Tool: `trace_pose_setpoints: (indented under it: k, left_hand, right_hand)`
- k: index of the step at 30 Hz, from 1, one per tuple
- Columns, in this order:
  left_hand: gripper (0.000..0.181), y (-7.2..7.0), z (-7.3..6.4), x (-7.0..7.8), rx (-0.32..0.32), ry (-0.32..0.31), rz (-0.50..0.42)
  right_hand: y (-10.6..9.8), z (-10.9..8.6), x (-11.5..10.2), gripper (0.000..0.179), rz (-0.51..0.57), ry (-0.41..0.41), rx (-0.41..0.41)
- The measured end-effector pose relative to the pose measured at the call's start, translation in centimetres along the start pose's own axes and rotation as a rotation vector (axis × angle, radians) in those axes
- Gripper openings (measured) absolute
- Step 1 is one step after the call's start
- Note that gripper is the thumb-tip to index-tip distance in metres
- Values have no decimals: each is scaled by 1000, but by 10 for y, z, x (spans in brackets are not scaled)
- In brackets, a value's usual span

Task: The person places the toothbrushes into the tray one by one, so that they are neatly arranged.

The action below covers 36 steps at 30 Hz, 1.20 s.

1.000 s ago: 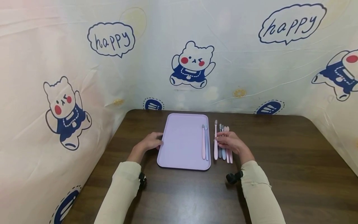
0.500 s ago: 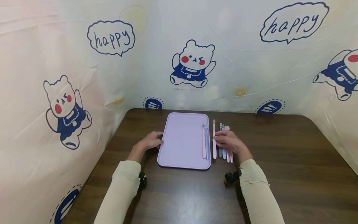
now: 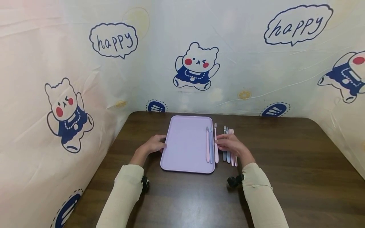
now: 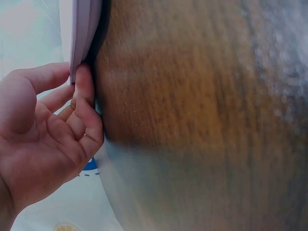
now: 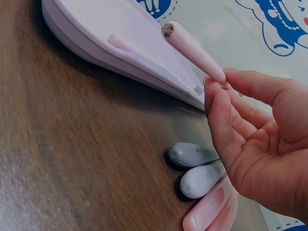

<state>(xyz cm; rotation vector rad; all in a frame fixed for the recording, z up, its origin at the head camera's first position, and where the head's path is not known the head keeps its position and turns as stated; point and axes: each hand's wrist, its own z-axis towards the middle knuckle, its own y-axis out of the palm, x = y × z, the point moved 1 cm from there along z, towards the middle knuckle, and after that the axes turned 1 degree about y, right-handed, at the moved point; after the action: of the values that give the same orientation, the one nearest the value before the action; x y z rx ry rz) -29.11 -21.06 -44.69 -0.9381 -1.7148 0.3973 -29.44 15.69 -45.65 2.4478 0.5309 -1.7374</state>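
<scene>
- far left is a crinkly, thin-looking sheet (image 3: 25, 95) with a winking bear print, plus a cloud bubble (image 3: 113, 40) reading "happy"
- left hand (image 3: 154, 144) is pinching the tray's left edge, thumb on one side and a finger on the other
- the tray (image 3: 185, 142) is smooth lilac, a flat rectangle with rounded corners and a low raised rim, lying on the table (image 3: 188, 196); its near edge sits well in from the table's front, dark wood grain between
- inside it, along the right rim, are a pink toothbrush (image 3: 208, 152) and just beside it a blue toothbrush (image 3: 211, 152), roughly parallel
- next is the held toothbrush (image 3: 216, 155), pale pink, rounded handle, dark patch on the butt end, raised right by the tray's right rim
- right hand (image 3: 232, 145) has that one between thumb and fingertips
- partly behind that hand are more brushes on the wood: grey handle (image 5: 187, 154), pale bluish handle (image 5: 199, 182), pink handles (image 5: 204, 214), all blunt and rounded, packed close
- further right, a wide stretch of wood out to a rounded corner, and another "happy" bubble (image 3: 298, 24) above
</scene>
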Motion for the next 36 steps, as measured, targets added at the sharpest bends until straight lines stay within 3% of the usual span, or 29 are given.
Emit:
trace_pose_setpoints:
  k: [20,36]
  left_hand:
    - [61,1,1,0,1,-13,8]
    - [62,1,1,0,-4,4,-16]
  right_hand:
    - [5,2,0,52,17,-8,-28]
    - [9,7,4,48,28,21,9]
